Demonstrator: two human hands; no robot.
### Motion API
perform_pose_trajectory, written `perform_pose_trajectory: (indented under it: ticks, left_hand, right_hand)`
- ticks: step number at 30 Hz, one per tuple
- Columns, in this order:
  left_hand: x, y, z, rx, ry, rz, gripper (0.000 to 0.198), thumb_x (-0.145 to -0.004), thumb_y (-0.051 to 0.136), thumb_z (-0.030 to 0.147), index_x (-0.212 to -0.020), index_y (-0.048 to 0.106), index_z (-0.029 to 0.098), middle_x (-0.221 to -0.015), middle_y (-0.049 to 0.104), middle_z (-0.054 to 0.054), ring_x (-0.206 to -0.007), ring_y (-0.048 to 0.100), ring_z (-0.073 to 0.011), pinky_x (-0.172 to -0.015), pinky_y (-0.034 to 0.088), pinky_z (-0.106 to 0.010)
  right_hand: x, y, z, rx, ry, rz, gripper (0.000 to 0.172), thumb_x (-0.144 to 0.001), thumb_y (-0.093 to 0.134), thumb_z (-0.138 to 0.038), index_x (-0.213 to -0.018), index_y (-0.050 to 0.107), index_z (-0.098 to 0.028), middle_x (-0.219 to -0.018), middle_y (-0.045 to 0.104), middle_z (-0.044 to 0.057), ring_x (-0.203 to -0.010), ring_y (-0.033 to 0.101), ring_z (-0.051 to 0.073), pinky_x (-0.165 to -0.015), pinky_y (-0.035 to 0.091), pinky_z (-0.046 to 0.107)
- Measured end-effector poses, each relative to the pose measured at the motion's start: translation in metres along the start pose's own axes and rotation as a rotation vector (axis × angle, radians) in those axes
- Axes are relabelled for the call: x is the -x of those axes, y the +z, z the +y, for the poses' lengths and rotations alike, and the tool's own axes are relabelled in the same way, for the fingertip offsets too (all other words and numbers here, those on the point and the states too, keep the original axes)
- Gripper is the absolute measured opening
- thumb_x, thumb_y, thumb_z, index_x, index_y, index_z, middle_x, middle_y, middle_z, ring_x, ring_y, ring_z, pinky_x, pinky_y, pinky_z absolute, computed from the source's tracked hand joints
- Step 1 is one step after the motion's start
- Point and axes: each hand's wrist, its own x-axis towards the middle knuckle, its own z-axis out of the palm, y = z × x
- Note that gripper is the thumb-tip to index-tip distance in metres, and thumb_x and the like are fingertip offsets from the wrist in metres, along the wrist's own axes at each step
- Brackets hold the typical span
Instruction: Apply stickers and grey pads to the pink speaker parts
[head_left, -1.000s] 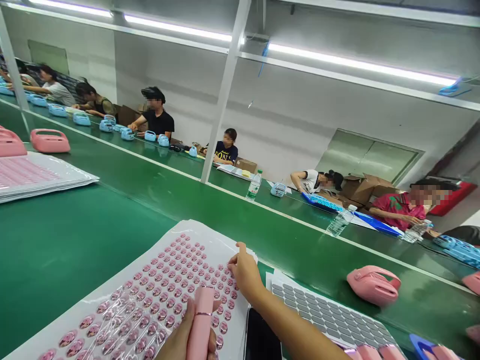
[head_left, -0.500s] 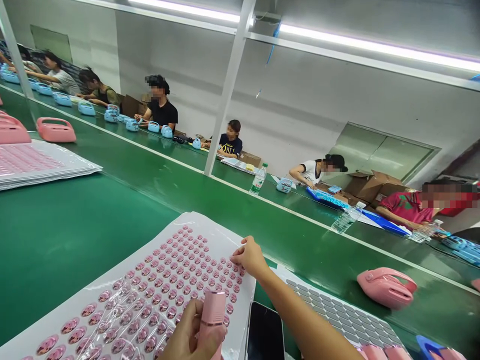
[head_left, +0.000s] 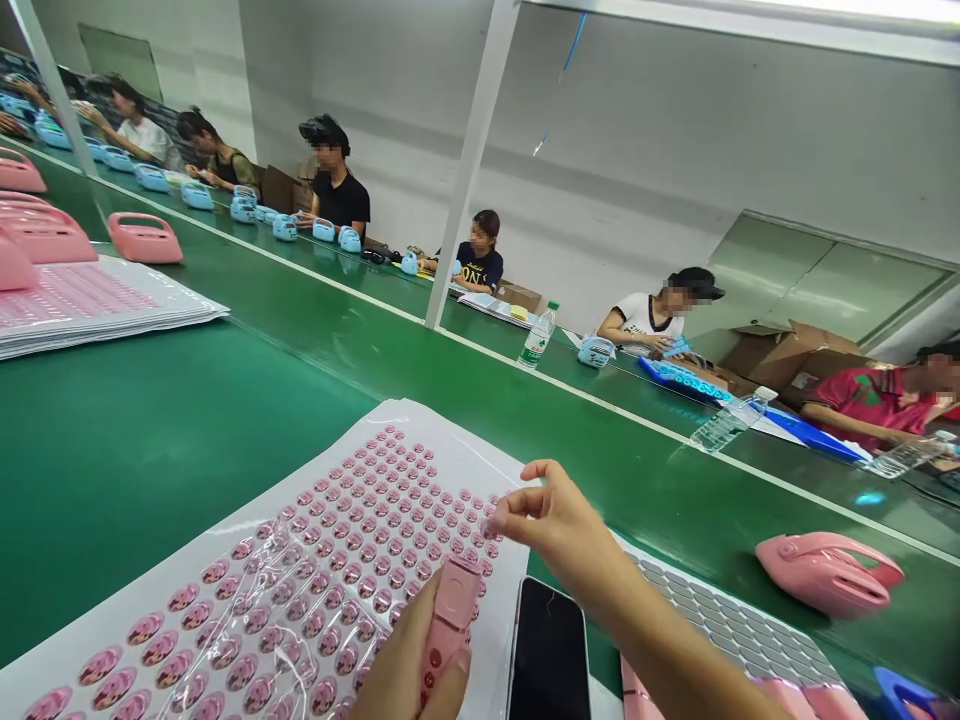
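Note:
My left hand (head_left: 409,668) is closed round a small pink device (head_left: 448,618) at the bottom edge, held upright over a white sheet of pink round stickers (head_left: 315,570). My right hand (head_left: 559,525) is lifted a little above the sheet's right side, thumb and forefinger pinched together on a small pink sticker (head_left: 491,524). A loose clear film (head_left: 262,610) lies crumpled over part of the sheet.
A black phone (head_left: 549,650) lies beside the sheet, then a sheet of grey stickers (head_left: 720,620) and a pink handled case (head_left: 825,572). A stack of sheets (head_left: 97,310) and more pink cases (head_left: 144,238) sit at left. Several people work across the green belt (head_left: 150,440).
My right hand has lifted off the sheet with its fingers pinched on a sticker and moved right. The left hand with the pink device shifted slightly right; the view tilted down.

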Motion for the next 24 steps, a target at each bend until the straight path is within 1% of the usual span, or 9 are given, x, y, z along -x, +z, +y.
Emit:
perform_pose_trajectory:
  ticks: [1, 2, 4, 7, 10, 16, 18, 21, 24]
  left_hand:
    - [0.001, 0.0, -0.001, -0.01, 0.03, 0.006, 0.052, -0.068, 0.06, 0.036, -0.116, 0.051, 0.018, -0.121, 0.056, -0.013, -0.121, 0.043, -0.0319, -0.104, 0.028, -0.042]
    - [0.002, 0.0, -0.002, -0.029, 0.049, 0.004, 0.052, -0.069, 0.06, 0.036, -0.117, 0.05, 0.017, -0.122, 0.055, -0.014, -0.12, 0.044, -0.0322, -0.103, 0.029, -0.042]
    - [0.003, -0.001, -0.003, -0.053, 0.018, -0.02, 0.056, -0.068, 0.063, 0.036, -0.118, 0.048, 0.018, -0.119, 0.055, -0.014, -0.111, 0.05, -0.0327, -0.096, 0.037, -0.043]
    - [0.003, -0.003, -0.001, -0.017, -0.057, -0.065, 0.058, -0.067, 0.066, 0.038, -0.118, 0.046, 0.02, -0.114, 0.056, -0.014, -0.098, 0.057, -0.0301, -0.081, 0.046, -0.04]
    - [0.003, -0.004, 0.003, 0.021, -0.061, -0.088, 0.055, -0.069, 0.064, 0.039, -0.118, 0.045, 0.021, -0.113, 0.055, -0.013, -0.093, 0.058, -0.0275, -0.074, 0.047, -0.036]
    - [0.004, -0.004, 0.005, 0.026, -0.068, -0.094, 0.054, -0.07, 0.064, 0.037, -0.117, 0.045, 0.022, -0.111, 0.055, -0.011, -0.092, 0.058, -0.0268, -0.073, 0.046, -0.035]
    - [0.004, -0.004, 0.004, 0.021, -0.066, -0.107, 0.054, -0.07, 0.064, 0.038, -0.118, 0.043, 0.023, -0.11, 0.054, -0.01, -0.092, 0.058, -0.0264, -0.077, 0.044, -0.037]
    - [0.002, -0.005, 0.001, 0.023, -0.07, -0.165, 0.055, -0.073, 0.061, 0.041, -0.12, 0.037, 0.024, -0.111, 0.052, -0.008, -0.095, 0.057, -0.0255, -0.088, 0.039, -0.041]
    - [0.001, -0.006, -0.001, 0.039, -0.081, -0.205, 0.057, -0.075, 0.059, 0.044, -0.122, 0.034, 0.025, -0.112, 0.05, -0.007, -0.096, 0.057, -0.0248, -0.091, 0.036, -0.042]
  right_hand:
    - [0.01, 0.003, -0.003, -0.011, 0.005, -0.009, 0.045, -0.064, 0.066, -0.02, -0.091, 0.03, -0.023, -0.064, 0.065, -0.004, -0.063, 0.062, 0.016, -0.06, 0.041, 0.029]
    - [0.019, 0.007, -0.004, -0.02, 0.014, -0.01, 0.044, -0.065, 0.065, -0.019, -0.091, 0.03, -0.023, -0.064, 0.063, -0.005, -0.061, 0.06, 0.015, -0.058, 0.04, 0.027]
    - [0.03, 0.013, -0.003, -0.027, 0.022, -0.007, 0.042, -0.066, 0.063, -0.017, -0.092, 0.03, -0.024, -0.063, 0.06, -0.007, -0.057, 0.056, 0.013, -0.054, 0.037, 0.025]
    - [0.037, 0.019, 0.003, 0.027, -0.005, -0.014, 0.039, -0.068, 0.059, -0.014, -0.092, 0.03, -0.024, -0.063, 0.059, -0.007, -0.059, 0.056, 0.013, -0.056, 0.038, 0.025]
    - [0.039, 0.023, 0.01, 0.108, -0.036, -0.021, 0.035, -0.071, 0.057, -0.011, -0.091, 0.031, -0.024, -0.065, 0.059, -0.006, -0.063, 0.057, 0.014, -0.06, 0.041, 0.027]
    - [0.041, 0.026, 0.015, 0.164, -0.065, 0.01, 0.033, -0.07, 0.056, -0.008, -0.088, 0.033, -0.023, -0.069, 0.059, -0.005, -0.065, 0.057, 0.013, -0.06, 0.042, 0.026]
    - [0.042, 0.027, 0.015, 0.173, -0.07, 0.02, 0.034, -0.07, 0.057, -0.008, -0.087, 0.032, -0.024, -0.069, 0.06, -0.004, -0.067, 0.058, 0.014, -0.064, 0.043, 0.028]
    - [0.043, 0.03, 0.016, 0.189, -0.067, 0.036, 0.035, -0.071, 0.057, -0.01, -0.088, 0.03, -0.024, -0.069, 0.061, -0.004, -0.067, 0.059, 0.015, -0.067, 0.044, 0.03]
    - [0.045, 0.032, 0.018, 0.207, -0.083, 0.066, 0.035, -0.071, 0.057, -0.01, -0.088, 0.03, -0.024, -0.069, 0.061, -0.004, -0.067, 0.058, 0.015, -0.067, 0.044, 0.03]
